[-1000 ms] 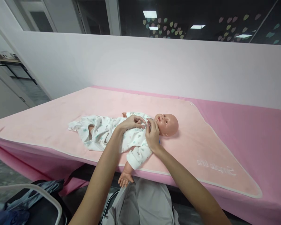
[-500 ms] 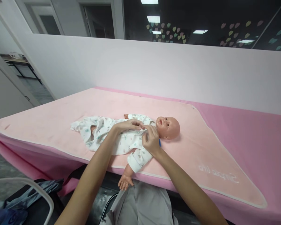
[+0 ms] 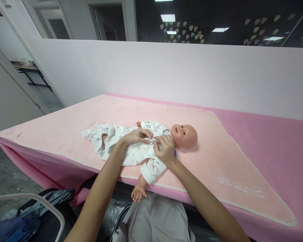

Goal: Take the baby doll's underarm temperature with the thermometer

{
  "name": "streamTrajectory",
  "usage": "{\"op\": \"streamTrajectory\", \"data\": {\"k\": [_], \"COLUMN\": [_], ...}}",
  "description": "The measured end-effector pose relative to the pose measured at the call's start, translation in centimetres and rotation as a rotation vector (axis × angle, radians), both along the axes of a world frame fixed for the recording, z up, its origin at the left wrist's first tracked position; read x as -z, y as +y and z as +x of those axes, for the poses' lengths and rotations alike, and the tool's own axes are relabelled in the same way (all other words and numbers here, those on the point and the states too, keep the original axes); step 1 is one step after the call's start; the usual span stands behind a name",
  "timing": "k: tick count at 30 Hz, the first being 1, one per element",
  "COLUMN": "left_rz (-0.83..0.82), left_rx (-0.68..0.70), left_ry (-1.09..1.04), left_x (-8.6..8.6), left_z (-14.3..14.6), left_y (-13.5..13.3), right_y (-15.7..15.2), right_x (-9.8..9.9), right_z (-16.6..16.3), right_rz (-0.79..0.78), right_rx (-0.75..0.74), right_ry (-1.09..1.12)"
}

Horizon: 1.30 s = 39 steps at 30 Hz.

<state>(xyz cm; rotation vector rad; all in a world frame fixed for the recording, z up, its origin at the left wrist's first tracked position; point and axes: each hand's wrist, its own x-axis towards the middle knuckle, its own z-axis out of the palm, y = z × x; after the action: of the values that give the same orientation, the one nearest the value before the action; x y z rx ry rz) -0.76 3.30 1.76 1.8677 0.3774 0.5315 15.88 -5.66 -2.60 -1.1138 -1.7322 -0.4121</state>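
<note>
A baby doll (image 3: 184, 136) lies on its back, its head to the right and one arm hanging past the table's near edge. It wears a white printed romper (image 3: 138, 154). My left hand (image 3: 138, 135) is closed on the front of the romper at the chest, pinching the fabric. Close beside it, my right hand (image 3: 166, 149) pinches the same cloth nearer the neck. A small ridge of fabric stands up between the fingertips. Whether a fastener is between the fingers is too small to tell. Something blue shows at the doll's shoulder, beside my right hand.
A peach mat (image 3: 204, 174) with a white edge covers much of the pink-covered table (image 3: 280, 144). A white wall (image 3: 181, 77) rises behind it. To the lower left stand a pale curved rail (image 3: 50, 208) and a blue cloth (image 3: 17, 225).
The view has shifted slightly, so everything sits a little to the right. My fingertips now pinch the romper's front, with a fold of cloth raised between them.
</note>
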Motion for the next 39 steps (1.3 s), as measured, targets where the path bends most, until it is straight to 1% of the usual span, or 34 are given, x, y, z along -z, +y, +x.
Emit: {"op": "streamTrajectory", "data": {"k": [6, 11, 15, 22, 29, 34, 36, 39], "left_rz": [-0.007, -0.033, -0.047, -0.045, -0.066, -0.025, 0.001, 0.051], "left_rx": [-0.07, -0.093, -0.099, -0.146, -0.149, -0.166, -0.147, -0.084], "left_ry": [-0.011, -0.041, -0.023, 0.011, 0.014, 0.008, 0.009, 0.034], "left_x": [0.17, 0.06, 0.02, 0.81, 0.8, 0.75, 0.69, 0.52], "left_z": [-0.27, -0.32, -0.35, -0.31, -0.23, -0.14, -0.14, -0.17], "left_y": [0.2, 0.09, 0.04, 0.71, 0.74, 0.59, 0.46, 0.19], "right_y": [0.2, 0.25, 0.25, 0.26, 0.26, 0.34, 0.36, 0.37], "right_x": [0.19, 0.23, 0.16, 0.07, 0.05, 0.18, 0.24, 0.31], "right_z": [0.0, -0.03, -0.06, -0.06, -0.13, -0.07, -0.05, -0.01], "right_rz": [0.022, 0.02, 0.018, 0.021, 0.02, 0.016, 0.013, 0.005], "right_rx": [0.049, 0.035, 0.007, -0.003, -0.03, -0.022, -0.015, -0.012], "right_ry": [0.002, 0.001, 0.011, 0.015, 0.029, 0.028, 0.036, 0.053]}}
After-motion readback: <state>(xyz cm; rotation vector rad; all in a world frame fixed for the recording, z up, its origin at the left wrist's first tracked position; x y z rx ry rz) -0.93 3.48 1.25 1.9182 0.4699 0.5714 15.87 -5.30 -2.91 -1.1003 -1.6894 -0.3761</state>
